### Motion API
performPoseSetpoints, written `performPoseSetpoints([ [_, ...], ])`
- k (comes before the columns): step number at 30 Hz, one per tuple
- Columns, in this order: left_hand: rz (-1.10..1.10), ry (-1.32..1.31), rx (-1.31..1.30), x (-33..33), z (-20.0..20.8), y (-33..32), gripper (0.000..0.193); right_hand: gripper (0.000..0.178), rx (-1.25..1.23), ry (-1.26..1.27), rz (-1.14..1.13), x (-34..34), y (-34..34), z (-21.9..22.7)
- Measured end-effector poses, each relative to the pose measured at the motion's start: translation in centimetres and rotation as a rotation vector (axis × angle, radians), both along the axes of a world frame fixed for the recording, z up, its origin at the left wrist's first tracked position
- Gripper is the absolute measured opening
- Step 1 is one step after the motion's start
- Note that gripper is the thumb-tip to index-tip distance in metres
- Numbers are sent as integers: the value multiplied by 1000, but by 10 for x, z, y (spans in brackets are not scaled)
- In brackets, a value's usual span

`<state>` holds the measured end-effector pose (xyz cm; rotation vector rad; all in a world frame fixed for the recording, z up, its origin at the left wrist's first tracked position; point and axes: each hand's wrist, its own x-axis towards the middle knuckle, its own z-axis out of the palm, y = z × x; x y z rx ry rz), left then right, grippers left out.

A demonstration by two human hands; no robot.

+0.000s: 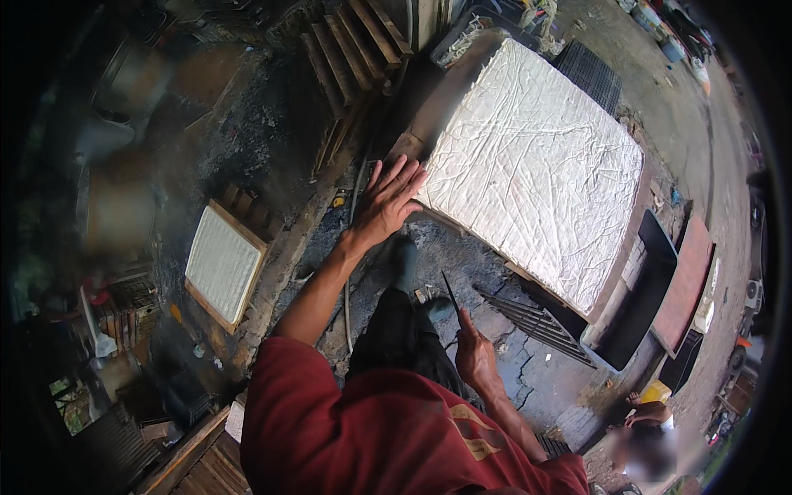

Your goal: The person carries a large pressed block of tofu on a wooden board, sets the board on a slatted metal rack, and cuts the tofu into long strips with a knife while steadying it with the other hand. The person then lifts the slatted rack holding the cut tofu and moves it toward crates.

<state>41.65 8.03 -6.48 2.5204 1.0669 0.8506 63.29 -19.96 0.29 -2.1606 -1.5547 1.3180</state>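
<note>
A large white slab (536, 165) with a creased, wrinkled surface lies on a wooden board (450, 103) ahead of me and to the right. My left hand (388, 198) is open, fingers spread flat at the slab's near-left corner and the board's edge; it grips nothing. Lower down, in front of my body, my right hand (477, 355) is closed round the handle of a knife (450, 291). The thin dark blade points up and away from me, apart from the slab.
A dark rectangular tub (639, 297) stands right of the slab, beside a reddish board (686, 285). Stacked wooden slats (351, 54) are at the far left. A smaller white slab (223, 268) in a wooden frame lies left. Another person (648, 437) is at lower right.
</note>
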Motion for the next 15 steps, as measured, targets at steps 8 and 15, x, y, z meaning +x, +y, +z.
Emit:
performPoseSetpoints([
  [8,-23,-278,-431,-4,13,54,33,53,18,17,-253,42,-63,1],
  [15,365,-1260,-1230,-7,14,45,26,51,214,89,-235,35,-52,0],
])
